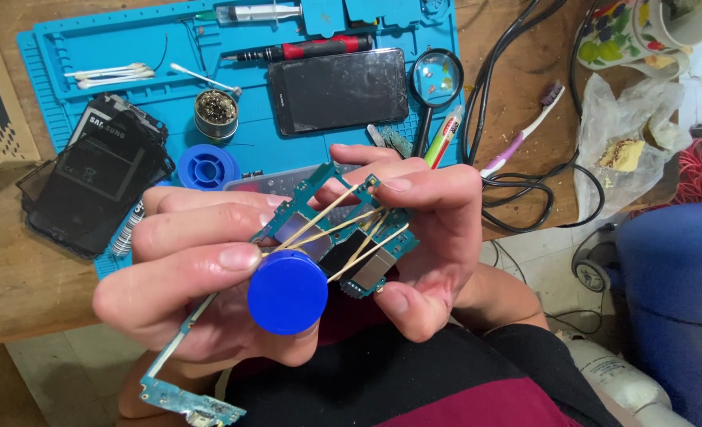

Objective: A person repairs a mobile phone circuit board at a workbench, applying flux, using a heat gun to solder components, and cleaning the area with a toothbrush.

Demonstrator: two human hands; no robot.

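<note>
both hands are raised in front of the body, above the edge of the wooden desk (19, 277). the left hand (185, 277) keeps a clenched grip on a round blue cap (287, 292), the thumb pressing on its top edge, and the fingers also support a green circuit board (343, 237) from behind. the right hand (426, 237) is grasping the right side of the same circuit board, with fingers bent over its upper edge and the thumb under it. several thin rubber bands (351, 233) are stretched across the board, from the cap side to the right fingers. a long narrow part of the board (185, 387) hangs down to the lower left.

on the desk lies a blue work mat (248, 79). on it are a dark phone (337, 88) with the screen up, a red and black screwdriver (303, 49), a syringe (252, 12), white cotton swabs (110, 73), a small metal tin (216, 112) and a blue spool (207, 166). a black phone frame (98, 174) lies at the left edge of the mat. a magnifying glass (436, 79) and a toothbrush (525, 126) are right of the mat, near black cables (517, 198).
</note>
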